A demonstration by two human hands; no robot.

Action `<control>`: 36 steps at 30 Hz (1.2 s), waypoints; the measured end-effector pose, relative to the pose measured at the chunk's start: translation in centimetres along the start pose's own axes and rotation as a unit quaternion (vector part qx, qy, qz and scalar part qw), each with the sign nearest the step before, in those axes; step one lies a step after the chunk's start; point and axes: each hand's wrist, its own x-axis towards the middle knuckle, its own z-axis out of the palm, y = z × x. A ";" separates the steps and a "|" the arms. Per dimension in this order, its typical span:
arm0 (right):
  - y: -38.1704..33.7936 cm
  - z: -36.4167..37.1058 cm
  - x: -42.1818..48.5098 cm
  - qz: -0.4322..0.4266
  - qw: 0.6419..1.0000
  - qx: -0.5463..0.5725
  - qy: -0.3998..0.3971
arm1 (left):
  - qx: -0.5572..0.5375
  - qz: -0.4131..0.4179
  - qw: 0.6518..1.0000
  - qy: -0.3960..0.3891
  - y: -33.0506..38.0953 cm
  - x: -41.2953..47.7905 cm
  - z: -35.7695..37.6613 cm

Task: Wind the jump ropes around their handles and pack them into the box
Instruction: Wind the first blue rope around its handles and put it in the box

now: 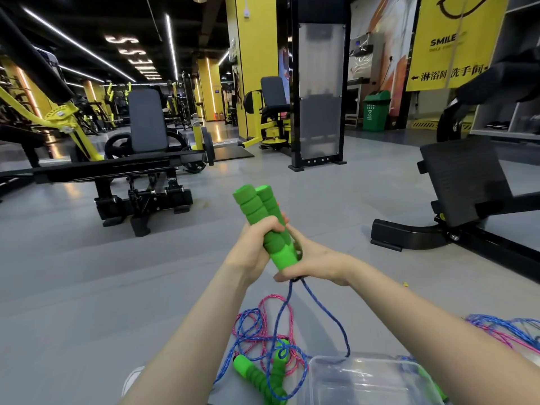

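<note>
We hold the two green handles point(260, 210) up before us, left hand point(255, 245) wrapped round their middle, right hand point(314, 263) closed round their lower end, where the blue rope point(324, 306) drops toward the clear box point(365, 384) near us, just right of a tangled second jump rope point(263, 350).

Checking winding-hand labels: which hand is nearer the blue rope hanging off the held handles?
Right. The right hand holds the base of the handles, where the blue rope emerges; the left hand grips them higher up.
</note>
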 end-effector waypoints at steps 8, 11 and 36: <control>1.8 0.2 -1.3 0.047 0.984 0.165 0.052 | -0.047 -0.041 0.998 -0.022 -0.9 -0.2 0.1; 1.9 0.2 -1.5 0.027 0.986 0.147 0.075 | -0.058 -0.041 0.997 -0.019 -1.4 0.1 0.3; 5.1 -3.6 -3.8 0.052 0.885 -0.401 0.230 | 0.472 0.086 0.876 -0.058 0.0 -0.1 -1.0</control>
